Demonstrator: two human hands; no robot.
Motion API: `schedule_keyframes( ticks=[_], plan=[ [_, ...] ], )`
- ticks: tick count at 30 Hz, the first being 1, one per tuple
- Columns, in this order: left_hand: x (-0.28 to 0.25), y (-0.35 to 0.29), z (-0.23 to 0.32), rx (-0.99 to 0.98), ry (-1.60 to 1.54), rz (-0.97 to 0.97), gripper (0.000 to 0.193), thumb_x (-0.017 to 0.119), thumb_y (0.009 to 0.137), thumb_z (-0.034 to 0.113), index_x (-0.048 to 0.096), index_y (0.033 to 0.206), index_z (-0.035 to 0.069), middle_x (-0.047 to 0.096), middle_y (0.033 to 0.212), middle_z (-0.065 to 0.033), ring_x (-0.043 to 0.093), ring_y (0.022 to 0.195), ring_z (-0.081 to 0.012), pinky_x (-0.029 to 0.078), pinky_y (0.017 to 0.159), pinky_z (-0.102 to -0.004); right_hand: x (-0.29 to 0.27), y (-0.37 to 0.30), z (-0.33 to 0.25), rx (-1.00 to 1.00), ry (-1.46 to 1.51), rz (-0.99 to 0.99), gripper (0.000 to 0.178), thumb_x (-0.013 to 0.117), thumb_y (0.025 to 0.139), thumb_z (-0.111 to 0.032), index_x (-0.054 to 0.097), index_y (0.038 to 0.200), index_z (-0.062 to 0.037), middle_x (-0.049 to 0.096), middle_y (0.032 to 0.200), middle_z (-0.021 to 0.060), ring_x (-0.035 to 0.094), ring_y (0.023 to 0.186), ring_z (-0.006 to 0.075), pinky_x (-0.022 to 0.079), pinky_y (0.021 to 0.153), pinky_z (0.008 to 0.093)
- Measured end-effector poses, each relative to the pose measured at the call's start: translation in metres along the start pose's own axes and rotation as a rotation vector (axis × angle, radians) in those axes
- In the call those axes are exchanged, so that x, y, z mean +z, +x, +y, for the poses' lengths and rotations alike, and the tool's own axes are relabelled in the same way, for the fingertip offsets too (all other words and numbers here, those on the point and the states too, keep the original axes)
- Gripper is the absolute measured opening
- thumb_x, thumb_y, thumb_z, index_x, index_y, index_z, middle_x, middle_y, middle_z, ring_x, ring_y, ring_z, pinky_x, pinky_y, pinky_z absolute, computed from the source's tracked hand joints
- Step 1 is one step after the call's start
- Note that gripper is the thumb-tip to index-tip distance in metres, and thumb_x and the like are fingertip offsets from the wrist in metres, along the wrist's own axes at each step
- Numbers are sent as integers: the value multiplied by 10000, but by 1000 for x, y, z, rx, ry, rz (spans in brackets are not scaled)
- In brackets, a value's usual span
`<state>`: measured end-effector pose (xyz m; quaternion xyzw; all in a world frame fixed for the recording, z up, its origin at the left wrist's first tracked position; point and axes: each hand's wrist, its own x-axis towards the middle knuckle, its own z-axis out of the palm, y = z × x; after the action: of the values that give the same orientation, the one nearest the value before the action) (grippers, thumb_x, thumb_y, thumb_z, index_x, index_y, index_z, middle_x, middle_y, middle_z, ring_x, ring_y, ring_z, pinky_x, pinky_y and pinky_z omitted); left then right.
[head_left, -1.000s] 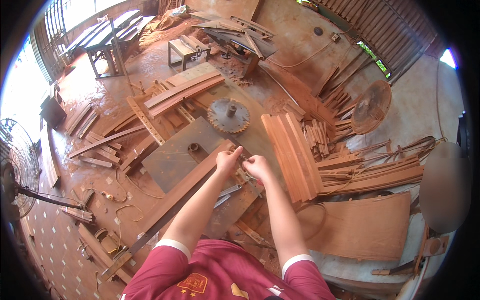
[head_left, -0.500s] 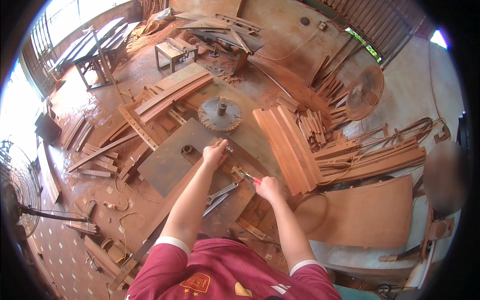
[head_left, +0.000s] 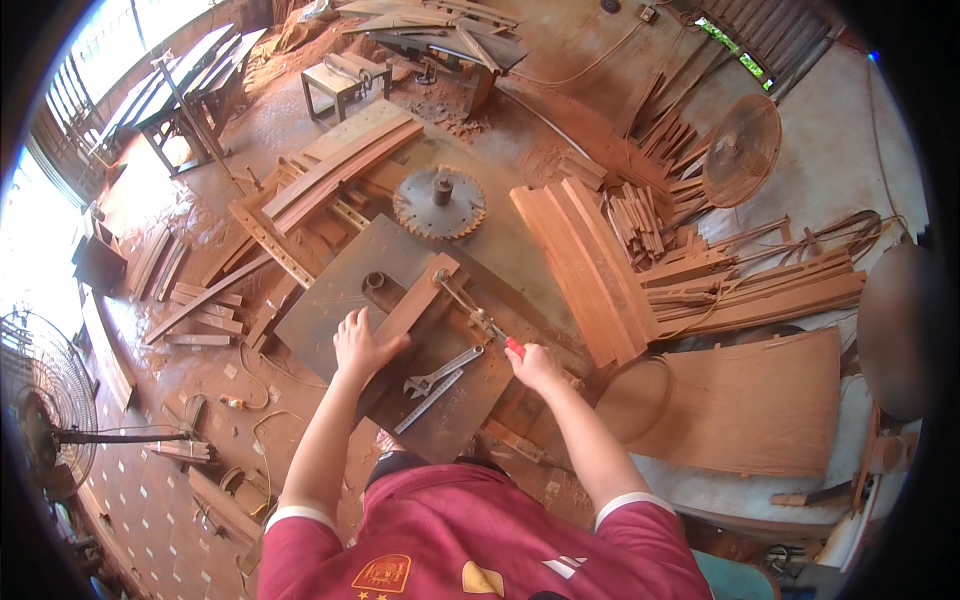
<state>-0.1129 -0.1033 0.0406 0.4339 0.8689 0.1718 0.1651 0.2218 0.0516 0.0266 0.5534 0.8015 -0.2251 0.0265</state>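
Since prev. frame the left hand [head_left: 362,345] dropped from the metal plate [head_left: 340,290] centre onto the wood strip [head_left: 415,305], pressing flat, fingers spread. Right hand [head_left: 535,365] clamped on red-handled pliers [head_left: 480,320], just right of strip. Wrenches [head_left: 438,378] lie below strip on plate.

A dusty reddish-brown workshop floor [head_left: 560,60] is seen, strewn with stacked reddish wooden planks [head_left: 590,260]. Bright daylight is admitted through barred windows [head_left: 70,110] at the upper left. Two round wire-guarded fans [head_left: 745,150] are placed at opposite sides, and a small metal-framed stool [head_left: 345,85] is set farther back.
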Motion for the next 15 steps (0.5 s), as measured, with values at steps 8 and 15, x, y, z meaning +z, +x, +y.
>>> schedule_keyframes(
  ticks=[8, 15],
  plan=[
    [58, -61, -26, 33, 89, 220, 1081, 813, 757, 679, 449, 1484, -33, 552, 1413, -193, 518, 1323, -370, 408, 1104, -473, -11, 54, -23, 417, 212, -523, 364, 717, 815, -372, 772, 846, -14, 768, 890, 244, 779, 885, 338, 596, 791, 441],
    [66, -64, -35, 35, 93, 257, 979, 796, 801, 636, 490, 1445, -36, 591, 1342, -196, 558, 1249, -382, 434, 1070, -478, 6, 43, -24, 167, 106, -196, 358, 699, 801, -330, 701, 681, 8, 700, 719, 245, 732, 734, 394, 556, 699, 479]
  ],
)
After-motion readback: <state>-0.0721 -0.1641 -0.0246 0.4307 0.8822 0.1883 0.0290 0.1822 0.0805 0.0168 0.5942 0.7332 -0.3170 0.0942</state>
